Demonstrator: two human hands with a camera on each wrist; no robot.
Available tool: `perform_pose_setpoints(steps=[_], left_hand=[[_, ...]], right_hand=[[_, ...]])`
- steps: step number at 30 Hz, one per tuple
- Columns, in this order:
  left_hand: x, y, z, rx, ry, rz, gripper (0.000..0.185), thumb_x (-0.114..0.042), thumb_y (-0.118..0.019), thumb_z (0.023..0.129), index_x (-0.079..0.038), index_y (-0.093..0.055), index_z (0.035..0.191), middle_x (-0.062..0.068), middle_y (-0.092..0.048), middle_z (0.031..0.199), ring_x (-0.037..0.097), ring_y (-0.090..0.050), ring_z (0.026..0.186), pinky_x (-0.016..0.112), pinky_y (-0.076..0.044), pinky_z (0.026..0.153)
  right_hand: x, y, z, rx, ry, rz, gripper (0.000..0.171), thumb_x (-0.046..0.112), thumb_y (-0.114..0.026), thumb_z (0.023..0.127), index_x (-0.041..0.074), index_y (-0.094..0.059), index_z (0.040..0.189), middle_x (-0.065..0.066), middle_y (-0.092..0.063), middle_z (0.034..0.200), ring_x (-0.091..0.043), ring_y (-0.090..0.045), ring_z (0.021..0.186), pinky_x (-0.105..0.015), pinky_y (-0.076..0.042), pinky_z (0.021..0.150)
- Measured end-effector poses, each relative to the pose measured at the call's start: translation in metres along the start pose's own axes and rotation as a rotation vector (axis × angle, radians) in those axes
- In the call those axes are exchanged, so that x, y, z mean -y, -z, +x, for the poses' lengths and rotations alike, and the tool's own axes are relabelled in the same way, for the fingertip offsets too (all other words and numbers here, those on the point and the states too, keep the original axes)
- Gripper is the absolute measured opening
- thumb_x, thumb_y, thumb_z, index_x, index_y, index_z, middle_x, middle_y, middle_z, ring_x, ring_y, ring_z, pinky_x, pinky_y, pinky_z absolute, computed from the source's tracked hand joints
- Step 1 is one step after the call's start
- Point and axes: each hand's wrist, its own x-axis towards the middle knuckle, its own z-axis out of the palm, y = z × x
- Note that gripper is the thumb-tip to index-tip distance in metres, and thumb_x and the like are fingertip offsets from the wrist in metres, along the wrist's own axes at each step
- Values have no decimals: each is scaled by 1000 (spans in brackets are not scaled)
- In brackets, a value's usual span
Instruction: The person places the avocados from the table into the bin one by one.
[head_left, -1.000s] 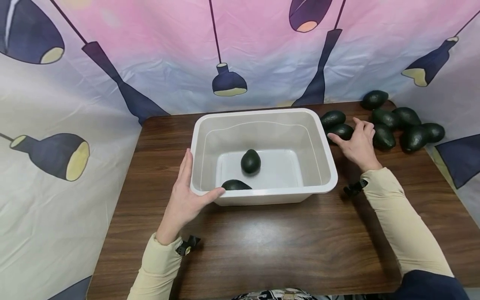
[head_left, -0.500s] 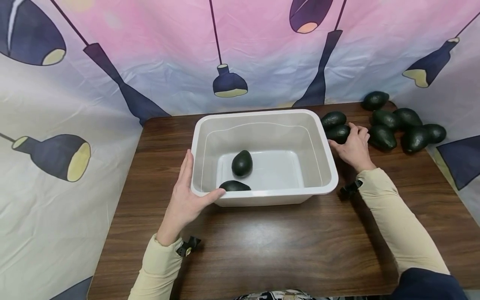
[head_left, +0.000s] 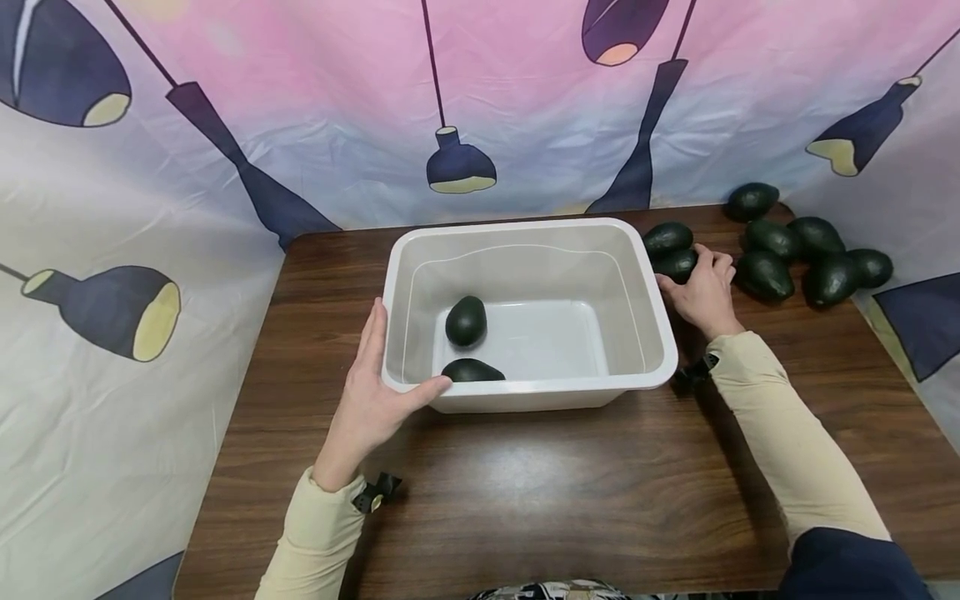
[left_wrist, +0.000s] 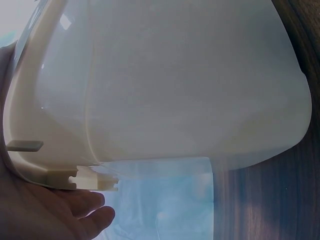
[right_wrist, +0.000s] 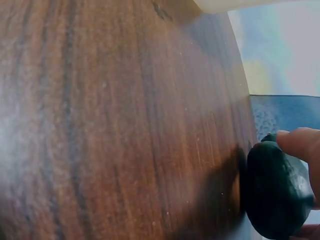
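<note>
In the head view my left hand (head_left: 367, 392) rests at the near left corner of a whitish plastic tub (head_left: 555, 387), thumb along the front rim and straight fingers along the left side. The left wrist view has its fingertips (left_wrist: 100, 215) under the rim. Inside the tub are two avocados, one (head_left: 466, 322) toward the left and another (head_left: 472, 370) partly hidden by the front wall. Right of the tub, my right hand (head_left: 708, 296) grips a dark green avocado (head_left: 677, 265) between thumb and fingers, also visible in the right wrist view as a dark avocado (right_wrist: 275, 190).
Another avocado (head_left: 667, 239) lies just behind the gripped one, beside the tub. Several more, including a near avocado (head_left: 765, 276), cluster at the right back of the wooden table (head_left: 525, 500). A patterned cloth (head_left: 337, 108) hangs behind the table.
My right hand has moved left and closed its fingers on the avocado beside the tub. One avocado in the tub has rolled left. My left hand has stayed put.
</note>
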Motion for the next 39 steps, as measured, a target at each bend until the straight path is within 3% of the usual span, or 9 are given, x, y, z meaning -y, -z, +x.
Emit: perform_pose_setpoints(steps=[7,14,20,31,39], left_hand=[[-1,-1,2,-2,-8,1,119,-43,-87,70,-26,-8,157,-12,-5,160,15,-12,146,55,-22,111],[-1,-1,3,-8,-18,1,119,-42,-87,69,-29,-7,156,-12,-6,161,15,-12,146,54,-22,111],[-1,-1,2,-11,-18,4,119,-42,-87,69,-25,-9,157,-11,-6,161,16,-13,146,54,-22,111],[0,-1,0,-14,-13,10,118,-42,-87,70,-29,-8,156,-11,-6,161,16,-14,145,54,-23,111],[0,-1,0,-10,-13,8,118,-42,-87,70,-28,-7,156,-10,-6,161,16,-13,146,54,-23,111]], right_hand=[[-1,-1,2,-22,-19,37,83,36,-66,91,-6,-23,147,-37,-17,140,-50,-17,130,-61,-25,104],[-1,-1,2,-20,-23,31,87,32,-72,87,-6,-22,147,-37,-17,139,-50,-17,129,-61,-26,104],[-2,-2,2,-17,-19,40,89,30,-74,86,-6,-21,148,-38,-17,138,-51,-17,129,-61,-26,103],[-6,0,1,-43,-30,72,94,43,-73,85,-6,-23,147,-37,-20,138,-49,-18,130,-60,-24,105],[-1,17,-7,-45,-36,107,99,53,-67,86,-2,-17,151,-34,-14,145,-47,-12,136,-61,-21,107]])
